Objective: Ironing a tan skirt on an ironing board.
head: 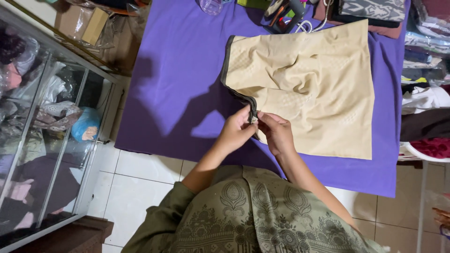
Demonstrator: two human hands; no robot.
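Garment — beige, crinkled, dark-banded | left hand, right hand — both pinched shut on band corner | purple cloth

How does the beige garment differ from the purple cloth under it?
The beige garment is smaller and lies on top; the purple cloth spreads wider beneath. The garment is wrinkled with a dark edge band; the cloth lies smooth and plain. Both hands pinch the garment's band, not the cloth. Both are fabric laid flat.
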